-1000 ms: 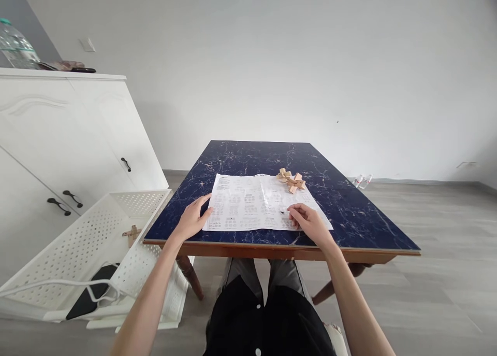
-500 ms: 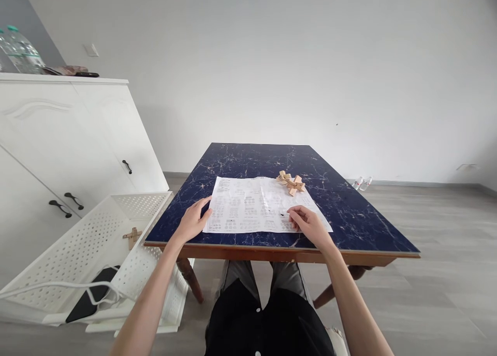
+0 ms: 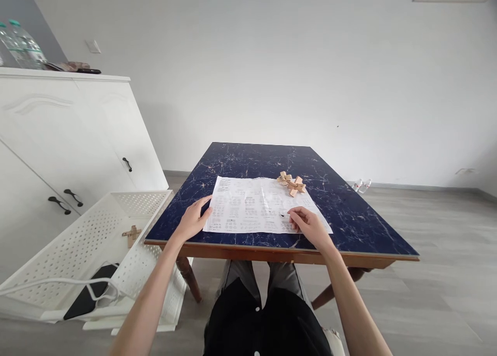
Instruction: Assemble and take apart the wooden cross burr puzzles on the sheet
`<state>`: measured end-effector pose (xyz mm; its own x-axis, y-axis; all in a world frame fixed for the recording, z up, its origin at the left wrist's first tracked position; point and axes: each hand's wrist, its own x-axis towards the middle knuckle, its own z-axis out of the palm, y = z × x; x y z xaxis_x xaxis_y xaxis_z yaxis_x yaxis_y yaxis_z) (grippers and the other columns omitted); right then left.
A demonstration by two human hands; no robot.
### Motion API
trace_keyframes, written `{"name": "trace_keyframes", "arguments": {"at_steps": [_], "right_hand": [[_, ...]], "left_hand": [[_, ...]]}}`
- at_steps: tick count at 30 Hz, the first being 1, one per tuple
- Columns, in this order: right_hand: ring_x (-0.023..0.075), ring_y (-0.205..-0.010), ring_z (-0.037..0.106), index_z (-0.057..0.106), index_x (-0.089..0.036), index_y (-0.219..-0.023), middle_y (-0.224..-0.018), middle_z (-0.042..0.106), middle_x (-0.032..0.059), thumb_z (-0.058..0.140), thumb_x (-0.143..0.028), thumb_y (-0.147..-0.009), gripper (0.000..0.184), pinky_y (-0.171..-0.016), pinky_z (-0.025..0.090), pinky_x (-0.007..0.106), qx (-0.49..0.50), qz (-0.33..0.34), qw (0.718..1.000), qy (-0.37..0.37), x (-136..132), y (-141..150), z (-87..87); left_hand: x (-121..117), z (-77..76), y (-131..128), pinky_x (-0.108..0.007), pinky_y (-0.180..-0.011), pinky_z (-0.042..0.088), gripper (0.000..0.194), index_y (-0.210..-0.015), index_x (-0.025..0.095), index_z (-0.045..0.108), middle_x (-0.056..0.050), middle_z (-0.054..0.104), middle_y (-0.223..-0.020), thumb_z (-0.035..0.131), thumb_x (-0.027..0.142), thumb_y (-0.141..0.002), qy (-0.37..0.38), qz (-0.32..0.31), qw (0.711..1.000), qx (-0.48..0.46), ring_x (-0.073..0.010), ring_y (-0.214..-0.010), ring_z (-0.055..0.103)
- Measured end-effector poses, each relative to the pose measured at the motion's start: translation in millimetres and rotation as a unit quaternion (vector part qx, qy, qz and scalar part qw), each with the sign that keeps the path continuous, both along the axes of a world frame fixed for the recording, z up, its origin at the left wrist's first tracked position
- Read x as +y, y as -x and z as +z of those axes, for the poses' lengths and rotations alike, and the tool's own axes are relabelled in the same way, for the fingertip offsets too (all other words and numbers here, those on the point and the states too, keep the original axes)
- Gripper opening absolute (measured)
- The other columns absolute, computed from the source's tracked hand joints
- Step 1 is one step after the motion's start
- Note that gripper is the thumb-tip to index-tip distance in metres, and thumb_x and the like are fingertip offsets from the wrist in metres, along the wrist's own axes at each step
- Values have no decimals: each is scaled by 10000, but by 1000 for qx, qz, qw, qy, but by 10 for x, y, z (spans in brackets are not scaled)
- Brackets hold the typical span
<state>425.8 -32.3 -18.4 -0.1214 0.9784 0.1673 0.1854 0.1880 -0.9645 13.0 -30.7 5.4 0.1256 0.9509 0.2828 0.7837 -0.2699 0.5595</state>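
A printed sheet (image 3: 248,195) with folds and rows of small grey figures lies flat near the front of the table. My left hand (image 3: 193,218) rests at its left edge, fingers stretched out and thumb on the paper; it holds nothing. Over the lower right part of the sheet lies my right hand (image 3: 306,224), its fingers curled in and nothing showing between them. A small black mark or bit is just left of those fingertips; I cannot tell which. Beyond the right hand, wooden interlocking puzzle pieces (image 3: 295,186) sit at the sheet's upper right edge.
The dark blue marbled table (image 3: 361,226) has a wooden frame. At the left stands a white perforated basket (image 3: 77,242) with a wooden piece (image 3: 132,233), a black flat object and a white cable. Behind it is a white cabinet (image 3: 58,133) with plastic bottles (image 3: 25,47) on top.
The view has shifted very slightly. Both hands, the sheet and the wooden pieces stay where they were.
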Motion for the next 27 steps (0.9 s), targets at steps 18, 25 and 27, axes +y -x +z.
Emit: {"name": "trace_keyframes", "arguments": {"at_steps": [18, 25, 27], "right_hand": [[187, -670, 678, 676, -179, -1032, -853, 738, 61, 599, -685, -995, 514, -585, 549, 298, -74, -166, 982, 54, 552, -179, 115], [270, -1160, 704, 649, -191, -1384, -1390, 664, 111, 709, -370, -1051, 383, -968, 618, 486, -161, -222, 954, 120, 977, -253, 273], [273, -1160, 704, 653, -190, -1378, -1389, 667, 113, 703, -377, -1054, 378, -969, 618, 485, -175, -223, 951, 127, 1009, -207, 308]], "left_hand": [[-46, -5, 15, -446, -1099, 549, 661, -1543, 217, 535, -133, 584, -1609, 456, 631, -1033, 18, 18, 1000, 4, -367, -1489, 546], [-89, 43, 0, -451, -1140, 522, 636, -1530, 212, 545, -132, 594, -1600, 462, 608, -1039, 20, 20, 1000, 6, -356, -1479, 557], [-100, 55, -6, -464, -1164, 505, 621, -1515, 199, 555, -140, 606, -1585, 462, 588, -1041, 17, 19, 1000, 8, -355, -1477, 559]]}}
